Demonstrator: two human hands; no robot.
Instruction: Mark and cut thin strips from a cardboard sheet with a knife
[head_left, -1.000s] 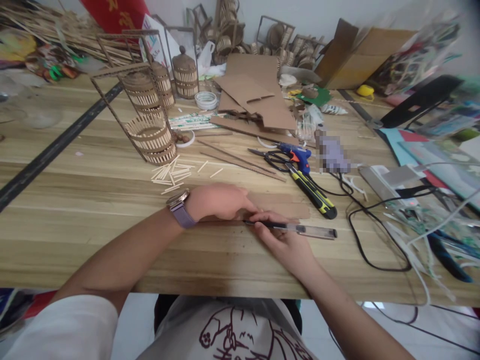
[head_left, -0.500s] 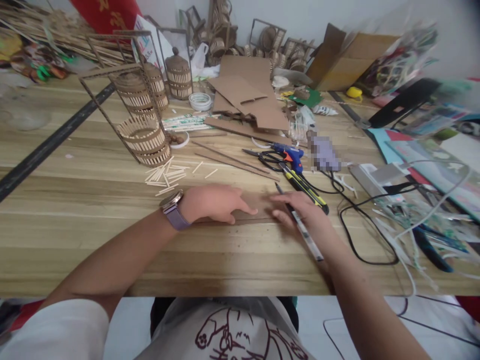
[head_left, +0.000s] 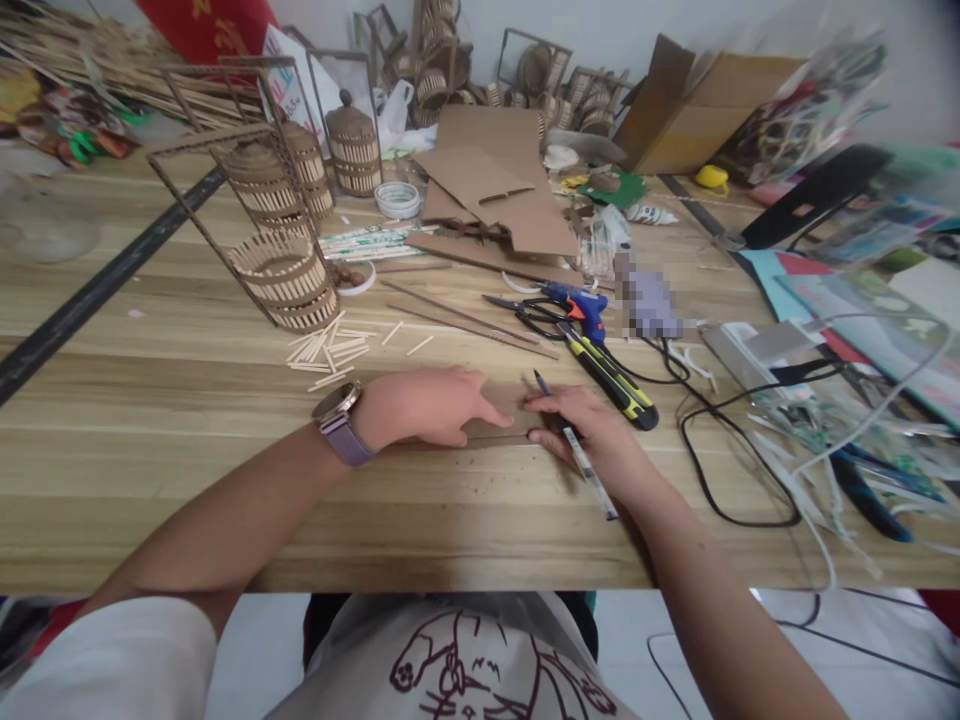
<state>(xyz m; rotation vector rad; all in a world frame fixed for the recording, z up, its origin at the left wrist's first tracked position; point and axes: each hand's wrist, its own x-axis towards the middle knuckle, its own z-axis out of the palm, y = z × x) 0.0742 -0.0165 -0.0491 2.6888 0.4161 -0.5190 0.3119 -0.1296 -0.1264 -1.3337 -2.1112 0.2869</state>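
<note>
A brown cardboard piece (head_left: 501,408) lies flat on the wooden table near its front, partly hidden under my hands. My left hand (head_left: 431,405), with a watch at its wrist, rests over the cardboard, its fingers outstretched. At the cardboard's right end, my right hand (head_left: 589,430) has its thumb and fingertips at the edge. A pen (head_left: 591,478) is tucked in that same hand, its dark tip pointing up and away from me. Just beyond the right hand is a yellow-and-black utility knife (head_left: 611,378).
Scissors (head_left: 529,315) and a blue glue gun (head_left: 581,308) lie ahead. Short wooden sticks (head_left: 337,350) are scattered at left, beside a slatted basket (head_left: 289,285). Cardboard sheets (head_left: 487,140) lie farther back. A black cable (head_left: 697,500) loops at right.
My right hand has moved left with the pen, and its fingertips now reach the cardboard's right end. My left hand stays about where it was.
</note>
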